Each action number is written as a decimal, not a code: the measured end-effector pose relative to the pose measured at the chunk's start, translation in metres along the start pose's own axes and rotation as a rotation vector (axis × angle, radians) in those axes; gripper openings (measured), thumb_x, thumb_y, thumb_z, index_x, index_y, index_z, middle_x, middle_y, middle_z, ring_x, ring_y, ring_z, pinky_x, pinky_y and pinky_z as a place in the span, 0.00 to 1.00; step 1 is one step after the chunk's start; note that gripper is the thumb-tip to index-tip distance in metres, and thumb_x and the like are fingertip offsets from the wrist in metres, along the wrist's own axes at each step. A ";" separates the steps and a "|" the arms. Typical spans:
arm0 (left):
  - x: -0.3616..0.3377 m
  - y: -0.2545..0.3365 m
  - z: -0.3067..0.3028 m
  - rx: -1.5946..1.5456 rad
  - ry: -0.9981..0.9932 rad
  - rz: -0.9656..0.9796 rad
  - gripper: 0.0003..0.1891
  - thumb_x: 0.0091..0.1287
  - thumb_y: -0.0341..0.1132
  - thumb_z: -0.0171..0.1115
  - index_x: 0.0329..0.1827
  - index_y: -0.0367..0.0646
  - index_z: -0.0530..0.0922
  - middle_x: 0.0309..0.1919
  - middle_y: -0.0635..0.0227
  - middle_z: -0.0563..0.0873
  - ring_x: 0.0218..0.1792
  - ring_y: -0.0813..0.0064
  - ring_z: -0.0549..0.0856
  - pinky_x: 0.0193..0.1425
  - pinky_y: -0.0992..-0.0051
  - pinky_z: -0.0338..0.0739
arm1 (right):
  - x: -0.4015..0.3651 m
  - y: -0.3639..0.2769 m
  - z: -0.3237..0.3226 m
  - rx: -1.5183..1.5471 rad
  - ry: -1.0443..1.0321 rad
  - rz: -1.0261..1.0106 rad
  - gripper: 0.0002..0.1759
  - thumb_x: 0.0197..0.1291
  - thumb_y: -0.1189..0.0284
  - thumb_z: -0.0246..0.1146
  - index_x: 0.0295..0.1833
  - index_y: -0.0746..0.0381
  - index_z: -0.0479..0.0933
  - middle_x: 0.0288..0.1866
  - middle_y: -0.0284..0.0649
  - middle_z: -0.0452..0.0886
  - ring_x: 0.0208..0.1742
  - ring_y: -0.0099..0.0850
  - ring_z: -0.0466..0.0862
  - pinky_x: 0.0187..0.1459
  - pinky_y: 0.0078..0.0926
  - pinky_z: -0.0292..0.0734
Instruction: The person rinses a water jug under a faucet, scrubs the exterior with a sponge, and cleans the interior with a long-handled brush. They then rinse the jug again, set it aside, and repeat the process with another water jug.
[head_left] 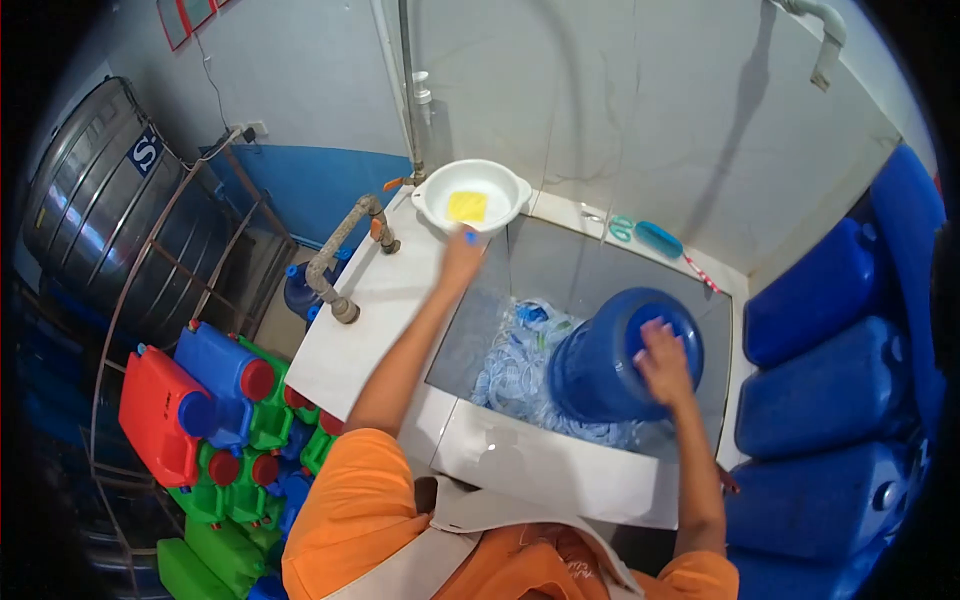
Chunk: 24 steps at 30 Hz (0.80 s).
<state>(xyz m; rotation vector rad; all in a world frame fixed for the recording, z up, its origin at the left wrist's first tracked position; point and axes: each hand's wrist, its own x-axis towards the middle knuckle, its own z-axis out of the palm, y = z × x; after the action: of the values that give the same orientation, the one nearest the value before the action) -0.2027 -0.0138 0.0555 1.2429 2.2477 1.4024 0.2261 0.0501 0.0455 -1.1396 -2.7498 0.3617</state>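
Ledge [365, 345] carries basin [505, 190] at twelve o'clock. Left hand [461, 258] is at rim, grip unclear; open right hand [662, 362] touches jug [602, 360].

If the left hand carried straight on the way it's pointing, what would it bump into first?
Most likely the near rim of the white basin, with the yellow pad just beyond. The left hand may already touch that rim; depth is unclear here.

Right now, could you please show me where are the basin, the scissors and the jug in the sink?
Basin [503, 203]: head view, bare inside, right part.
Scissors [621, 230]: head view, on the teal handles.
Jug [598, 362]: head view, on its blue side.
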 end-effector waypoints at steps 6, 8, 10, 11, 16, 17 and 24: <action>-0.010 -0.020 -0.110 0.363 0.377 0.186 0.15 0.55 0.22 0.51 0.47 0.32 0.72 0.61 0.36 0.61 0.58 0.37 0.68 0.61 0.57 0.67 | 0.003 -0.012 0.014 -0.164 0.036 0.172 0.36 0.67 0.45 0.40 0.75 0.49 0.49 0.78 0.43 0.44 0.77 0.48 0.44 0.71 0.57 0.36; -0.012 -0.033 -0.100 0.416 0.440 0.359 0.16 0.54 0.22 0.51 0.48 0.32 0.72 0.59 0.36 0.64 0.58 0.38 0.69 0.61 0.58 0.67 | 0.005 -0.007 0.003 -0.128 0.004 0.183 0.36 0.66 0.44 0.41 0.75 0.47 0.50 0.78 0.43 0.44 0.77 0.48 0.44 0.71 0.58 0.35; -0.012 -0.042 -0.098 0.360 0.373 0.318 0.16 0.54 0.21 0.50 0.48 0.31 0.72 0.59 0.36 0.64 0.58 0.39 0.69 0.61 0.58 0.67 | 0.001 -0.003 -0.004 -0.112 -0.003 0.177 0.36 0.65 0.43 0.42 0.75 0.44 0.51 0.78 0.43 0.45 0.77 0.49 0.45 0.70 0.59 0.35; -0.015 -0.041 -0.096 0.385 0.396 0.332 0.17 0.55 0.22 0.50 0.49 0.31 0.72 0.55 0.37 0.69 0.56 0.40 0.71 0.61 0.58 0.67 | 0.002 -0.008 0.004 -0.169 0.049 0.215 0.35 0.64 0.42 0.43 0.74 0.42 0.52 0.77 0.43 0.46 0.77 0.49 0.46 0.70 0.60 0.35; -0.048 -0.059 -0.059 0.398 0.147 0.304 0.19 0.55 0.23 0.50 0.52 0.33 0.73 0.46 0.40 0.77 0.50 0.44 0.76 0.57 0.56 0.69 | -0.010 -0.037 0.004 -0.200 0.084 0.224 0.33 0.64 0.42 0.44 0.72 0.40 0.57 0.76 0.44 0.50 0.76 0.47 0.49 0.71 0.57 0.38; -0.050 -0.062 -0.047 0.465 0.251 0.319 0.20 0.56 0.24 0.50 0.53 0.32 0.72 0.45 0.40 0.78 0.48 0.44 0.77 0.55 0.55 0.70 | -0.015 -0.037 0.001 -0.190 0.125 0.129 0.33 0.64 0.46 0.50 0.71 0.47 0.61 0.74 0.45 0.57 0.74 0.48 0.55 0.71 0.51 0.44; -0.107 -0.006 0.118 -0.054 -0.207 -0.110 0.16 0.59 0.29 0.55 0.50 0.39 0.76 0.45 0.48 0.82 0.49 0.53 0.81 0.52 0.64 0.74 | -0.050 0.044 0.023 1.020 0.386 0.752 0.40 0.53 0.54 0.68 0.65 0.66 0.64 0.58 0.48 0.75 0.57 0.40 0.77 0.59 0.34 0.69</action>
<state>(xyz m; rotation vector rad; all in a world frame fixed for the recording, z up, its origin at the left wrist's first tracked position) -0.0731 -0.0198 -0.0367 1.1702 2.0916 1.2261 0.2861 0.0408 0.0091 -1.5635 -1.3399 1.2511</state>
